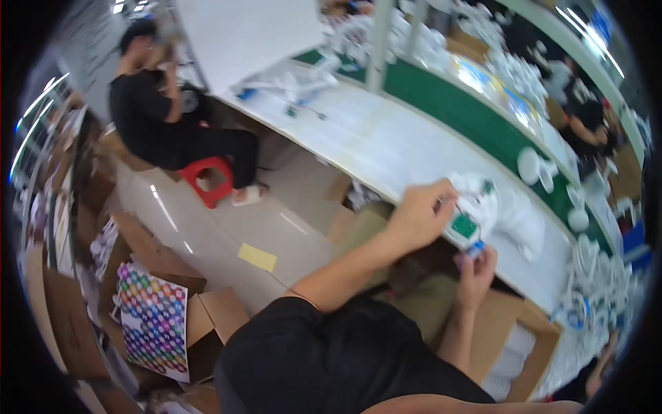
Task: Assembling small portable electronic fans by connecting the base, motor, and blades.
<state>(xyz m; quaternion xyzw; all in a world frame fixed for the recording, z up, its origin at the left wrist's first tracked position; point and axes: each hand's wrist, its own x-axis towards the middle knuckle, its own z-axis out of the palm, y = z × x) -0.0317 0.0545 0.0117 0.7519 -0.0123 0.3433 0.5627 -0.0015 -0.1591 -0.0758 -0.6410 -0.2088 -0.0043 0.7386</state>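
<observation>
At the edge of the white workbench [386, 131], a green circuit board [464, 225] sits in a white plastic housing. Just left of it is my left hand [422, 215], its fingers pinched together; what they hold is too small to make out, though a thin dark wire runs close by. Below the board, my right hand [476, 274] grips a small blue part [475, 249] between thumb and fingers. A white bag-like bundle [518, 224] lies right of the board, and a smaller green piece [487, 186] shows behind it.
A green conveyor strip [441, 93] runs behind the bench with white round-headed parts [534, 168] on it. White parts are heaped at right [593, 290]. An open carton [545, 352] stands by my right arm. A seated person [155, 103] is at far left, on a red stool [210, 183].
</observation>
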